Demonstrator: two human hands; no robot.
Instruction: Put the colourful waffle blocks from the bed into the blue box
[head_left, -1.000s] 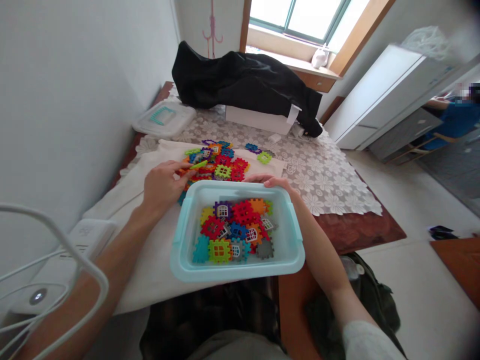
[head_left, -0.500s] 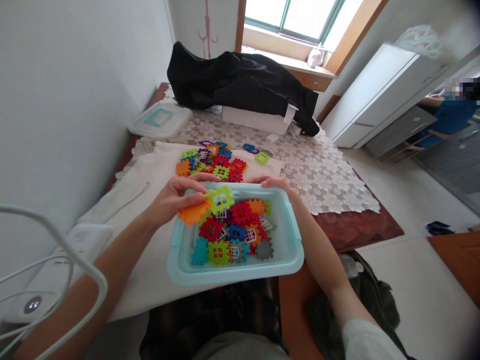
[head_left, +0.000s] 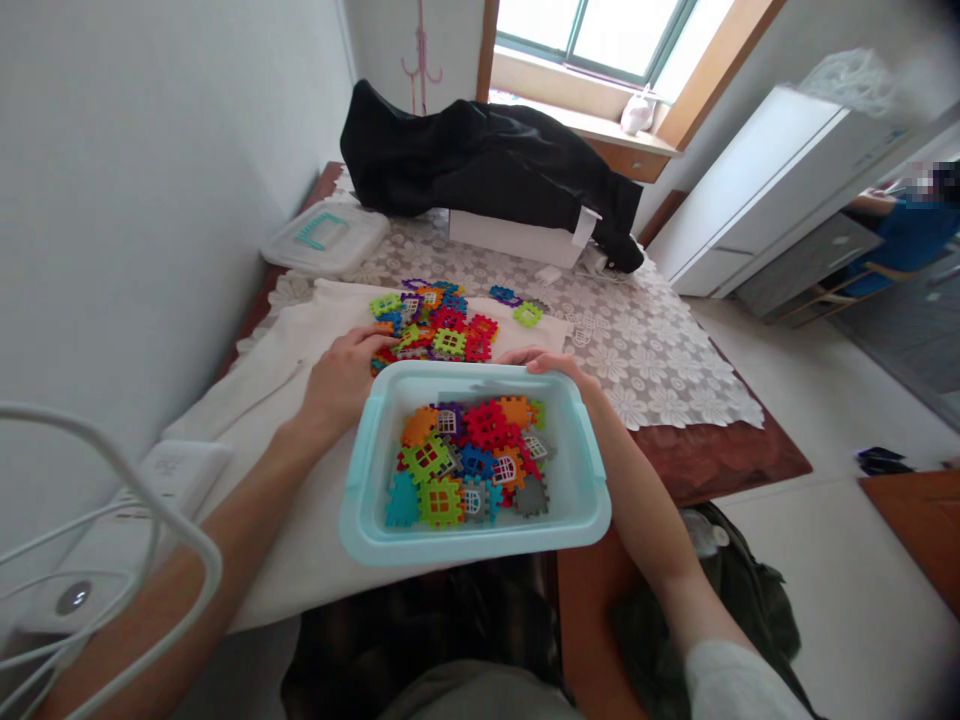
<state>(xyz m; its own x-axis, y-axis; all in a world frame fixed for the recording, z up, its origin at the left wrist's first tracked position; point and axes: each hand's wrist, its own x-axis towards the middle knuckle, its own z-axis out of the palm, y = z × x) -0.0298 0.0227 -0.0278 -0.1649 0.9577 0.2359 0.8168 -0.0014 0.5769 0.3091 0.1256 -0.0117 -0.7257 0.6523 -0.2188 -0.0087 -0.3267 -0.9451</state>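
Hands apart: right hand [head_left: 546,364] grips the bin [head_left: 577,500]; left hand [head_left: 345,380] reaches the tile pile [head_left: 442,320].

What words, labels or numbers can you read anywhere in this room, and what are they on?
None can be read.
The white device left of the left hand bears faint grey marks, too blurred to read.
The white tag on the black cloth looks blank.
The toy tiles in the light blue box, which the right hand holds, show window shapes only, no lettering.
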